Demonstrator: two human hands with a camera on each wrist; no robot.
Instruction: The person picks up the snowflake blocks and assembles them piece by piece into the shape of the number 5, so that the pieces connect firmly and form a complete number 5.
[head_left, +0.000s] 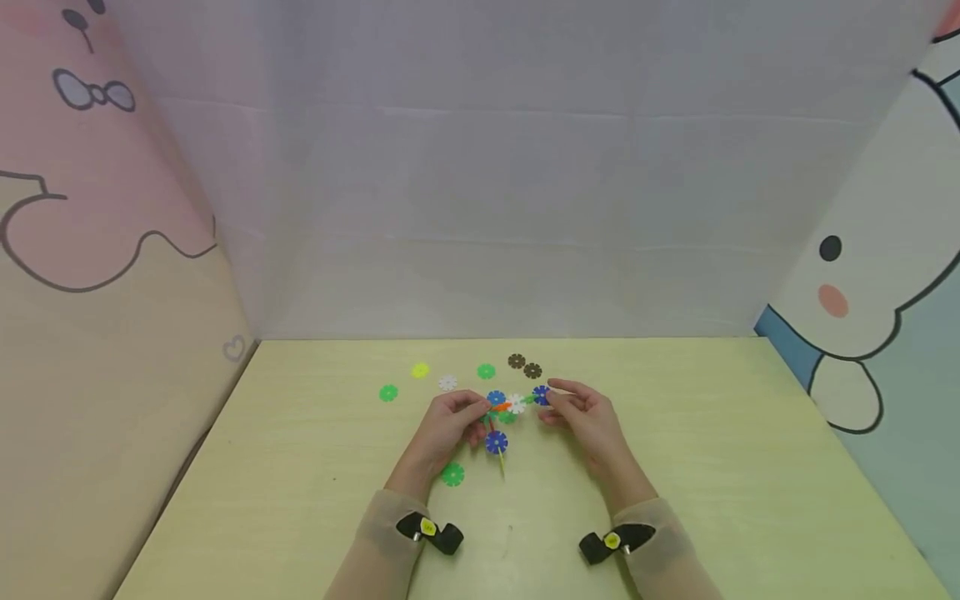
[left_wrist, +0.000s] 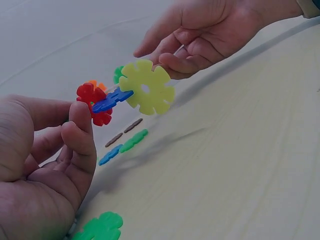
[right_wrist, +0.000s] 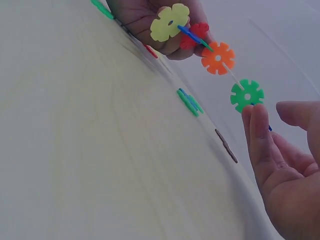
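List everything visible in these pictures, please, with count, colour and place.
Tabletop: one, yellowish, foreground
Notched-disc chain: one, multicoloured, held above tabletop
Loose green discs: at least four, green, scattered
Loose brown discs: two, brown, back centre
Loose yellow disc: one, yellow, back left
Loose white disc: one, white, back left
Loose blue disc: one, blue, centre
Red piece: one, red, tabletop, partly hidden
Backdrop: one, whitish, rear
Cartoon panels: two, pastel, left and right
Sleeves: two, beige, foreground
Wrist cameras: two, black, on sleeves
Left fingers: one set, bare, pinching chain
Right fingers: one set, bare, at chain's blue end
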